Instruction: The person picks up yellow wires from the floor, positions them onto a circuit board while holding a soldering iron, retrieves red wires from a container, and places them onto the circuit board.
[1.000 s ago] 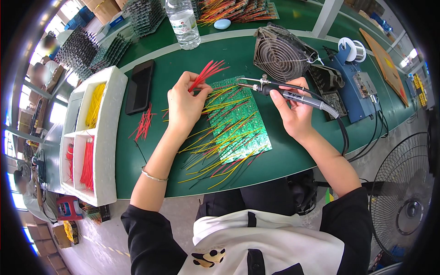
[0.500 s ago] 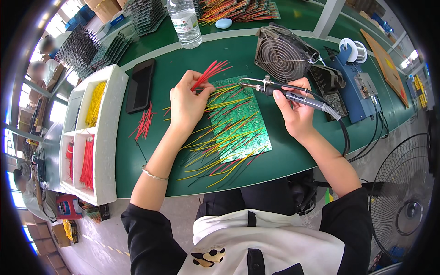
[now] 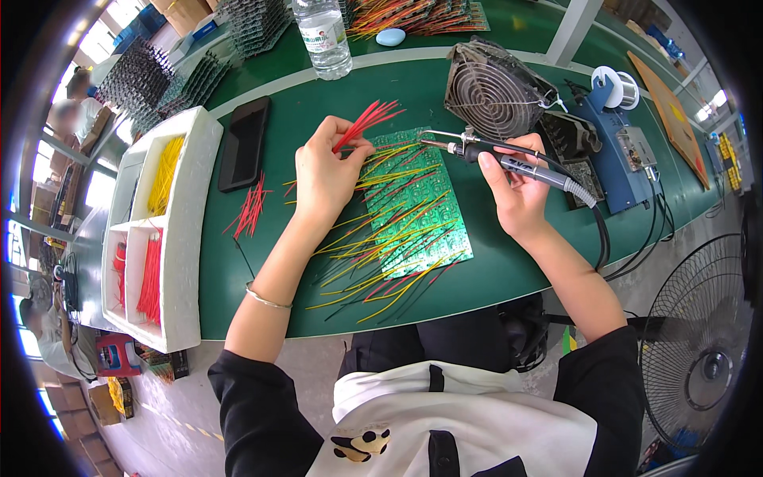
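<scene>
- Head view is showing the left hand [image 3: 322,171] resting over the green circuit board [image 3: 413,211], its fingers [image 3: 350,147] pinching together on a bundle of red wires [image 3: 367,123] that is fanning up and away from the board.
- Right hand [image 3: 517,187] is gripping the soldering iron [image 3: 509,159], fingers wrapped tight round its dark handle, the tip pointing left over the board's far edge.
- Board is lying near the front edge of the green counter [image 3: 238,286], yellow and red leads spilling past its near side.
- Open counter is lying left of the board, holding only loose red wires [image 3: 250,211] and a black phone [image 3: 242,143].
- White tray [image 3: 191,238] is overhanging the counter's left end.
- Clear bottle [image 3: 322,36] with a pale label is standing at the far edge, a grey fan [image 3: 493,91] just beside the iron.
</scene>
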Demonstrator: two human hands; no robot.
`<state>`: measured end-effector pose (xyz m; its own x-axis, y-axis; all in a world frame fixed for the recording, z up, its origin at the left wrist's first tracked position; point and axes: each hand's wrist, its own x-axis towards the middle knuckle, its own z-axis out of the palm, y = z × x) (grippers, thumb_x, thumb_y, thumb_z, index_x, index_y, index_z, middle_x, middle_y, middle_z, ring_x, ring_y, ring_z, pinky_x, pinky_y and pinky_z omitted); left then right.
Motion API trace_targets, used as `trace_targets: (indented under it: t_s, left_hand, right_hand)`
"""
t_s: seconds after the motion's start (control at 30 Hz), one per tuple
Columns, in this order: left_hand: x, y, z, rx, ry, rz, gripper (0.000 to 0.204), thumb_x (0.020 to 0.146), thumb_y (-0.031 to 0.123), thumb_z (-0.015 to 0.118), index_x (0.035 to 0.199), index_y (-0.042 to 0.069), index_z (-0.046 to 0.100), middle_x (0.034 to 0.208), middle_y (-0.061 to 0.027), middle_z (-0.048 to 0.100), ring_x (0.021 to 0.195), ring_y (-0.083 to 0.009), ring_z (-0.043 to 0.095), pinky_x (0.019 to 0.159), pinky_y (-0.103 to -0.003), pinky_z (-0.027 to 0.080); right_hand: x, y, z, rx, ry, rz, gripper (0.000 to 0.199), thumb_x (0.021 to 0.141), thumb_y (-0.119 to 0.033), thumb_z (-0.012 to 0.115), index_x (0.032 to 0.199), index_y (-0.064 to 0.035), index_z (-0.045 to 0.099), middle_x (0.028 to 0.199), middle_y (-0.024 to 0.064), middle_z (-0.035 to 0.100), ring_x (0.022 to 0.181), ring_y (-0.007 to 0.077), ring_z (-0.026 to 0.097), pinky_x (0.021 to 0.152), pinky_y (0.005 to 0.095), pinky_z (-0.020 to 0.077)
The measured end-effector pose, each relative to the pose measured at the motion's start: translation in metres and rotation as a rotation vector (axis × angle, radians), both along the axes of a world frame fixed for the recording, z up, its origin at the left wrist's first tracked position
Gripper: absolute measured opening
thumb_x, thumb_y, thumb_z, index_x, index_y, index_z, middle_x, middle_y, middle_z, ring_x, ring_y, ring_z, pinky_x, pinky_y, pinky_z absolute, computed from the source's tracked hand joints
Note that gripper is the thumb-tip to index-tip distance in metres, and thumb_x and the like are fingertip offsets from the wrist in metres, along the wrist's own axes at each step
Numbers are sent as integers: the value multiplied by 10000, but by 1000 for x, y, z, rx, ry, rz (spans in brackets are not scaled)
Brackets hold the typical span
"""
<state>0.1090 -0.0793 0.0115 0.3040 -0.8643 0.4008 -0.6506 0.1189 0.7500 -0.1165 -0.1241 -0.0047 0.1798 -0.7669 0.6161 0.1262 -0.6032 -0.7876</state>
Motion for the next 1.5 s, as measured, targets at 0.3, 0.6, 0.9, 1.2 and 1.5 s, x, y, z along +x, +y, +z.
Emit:
trace_targets:
  t_s: [0.3, 0.6, 0.9, 1.2, 1.5]
  left_hand:
    - [-1, 0, 1, 10, -10, 8, 175, 702, 31, 667, 821, 32, 538, 712, 0, 648, 551, -8, 413, 496, -175, 309]
    - [-1, 2, 2, 10, -3, 11, 175, 702, 29, 668, 816, 32, 535, 712, -2, 648, 559, -2, 422, 497, -171, 308]
    - [0, 1, 2, 27, 0, 4, 176, 714, 28, 657, 830, 34, 524, 730, -1, 652, 594, 3, 462, 507, -164, 318]
    - [1, 1, 1, 26, 2, 2, 173, 713, 25, 658, 824, 31, 525, 737, -10, 653, 604, 1, 483, 504, -163, 323]
    - [2, 0, 0, -14, 85, -24, 143, 828, 131, 583, 835, -1, 527, 690, -50, 647, 539, -33, 468, 489, -203, 344]
  right_hand:
    - [0, 0, 0, -13, 13, -2, 196, 788, -46, 635, 845, -46, 448, 655, -31, 490, 524, -12, 357, 466, 139, 293]
    - [0, 0, 0, 2, 17, 2, 192, 789, -46, 633, 839, -46, 448, 642, -34, 480, 518, -12, 349, 458, 141, 286]
    - [-2, -1, -3, 3, -19, 15, 195, 787, -39, 631, 844, -45, 446, 645, -36, 469, 524, -13, 345, 460, 140, 284]
    - [1, 1, 1, 16, -55, 3, 189, 791, -35, 626, 865, -35, 452, 713, -16, 502, 557, -7, 379, 482, 139, 308]
    - [0, -2, 3, -24, -111, -14, 187, 792, -25, 623, 874, -37, 455, 771, 0, 512, 589, 4, 405, 509, 144, 328]
